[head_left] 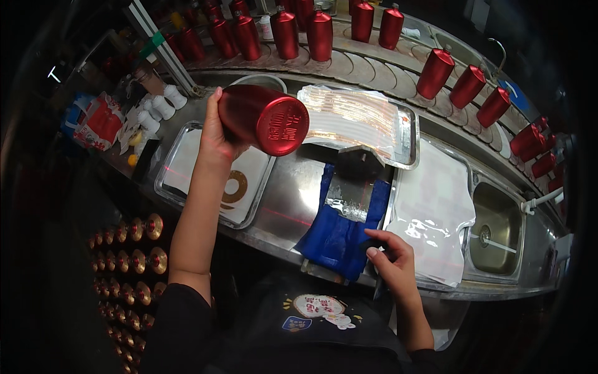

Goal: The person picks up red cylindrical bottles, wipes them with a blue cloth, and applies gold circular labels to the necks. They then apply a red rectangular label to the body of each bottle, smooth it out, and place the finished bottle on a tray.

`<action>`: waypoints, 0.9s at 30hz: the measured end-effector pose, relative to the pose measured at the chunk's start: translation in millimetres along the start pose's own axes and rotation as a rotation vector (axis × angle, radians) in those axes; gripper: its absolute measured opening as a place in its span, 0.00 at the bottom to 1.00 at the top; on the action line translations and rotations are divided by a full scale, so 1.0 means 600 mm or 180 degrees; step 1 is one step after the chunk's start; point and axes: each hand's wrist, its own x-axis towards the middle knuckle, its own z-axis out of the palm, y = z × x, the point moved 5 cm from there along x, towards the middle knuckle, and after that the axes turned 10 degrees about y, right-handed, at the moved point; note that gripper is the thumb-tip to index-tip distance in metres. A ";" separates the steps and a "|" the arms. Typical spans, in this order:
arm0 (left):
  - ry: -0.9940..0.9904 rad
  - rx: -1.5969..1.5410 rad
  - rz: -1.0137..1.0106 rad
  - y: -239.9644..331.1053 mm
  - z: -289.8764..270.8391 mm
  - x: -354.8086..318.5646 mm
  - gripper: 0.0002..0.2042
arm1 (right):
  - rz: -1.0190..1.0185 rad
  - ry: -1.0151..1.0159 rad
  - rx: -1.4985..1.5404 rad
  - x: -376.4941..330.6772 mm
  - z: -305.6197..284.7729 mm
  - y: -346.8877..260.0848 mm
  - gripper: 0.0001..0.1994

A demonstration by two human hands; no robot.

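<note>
Our left hand (215, 134) grips a red canister (265, 118) at upper centre; our right hand (392, 262) closes on the blue cloth (339, 240) on the worktop (286, 206).

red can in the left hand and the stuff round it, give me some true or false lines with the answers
1. The left hand holds a red can tilted on its side. True.
2. The right hand holds a second can. False: it rests at the edge of the blue cloth.
3. A row of red cans stands along the curved track behind the counter. True.
4. The sink lies to the person's left. False: it is at the right.
5. A gold ring lies on the left tray. True.
</note>
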 end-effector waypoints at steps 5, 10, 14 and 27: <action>0.0079 0.0105 -0.0048 0.008 -0.035 -0.038 0.24 | -0.0142 -0.0169 -0.0200 -0.008 0.068 -0.065 0.20; 0.0297 0.0609 0.0324 0.007 -0.043 -0.062 0.22 | -0.0768 -0.0069 -0.0803 -0.001 0.114 -0.099 0.22; 0.0318 0.1467 0.1442 -0.004 -0.008 -0.098 0.27 | -0.1033 -0.0021 -0.1075 0.032 0.140 -0.100 0.26; -0.0238 0.3992 0.3142 -0.102 0.045 -0.269 0.41 | -0.1885 0.0336 -0.1800 0.079 0.221 -0.049 0.44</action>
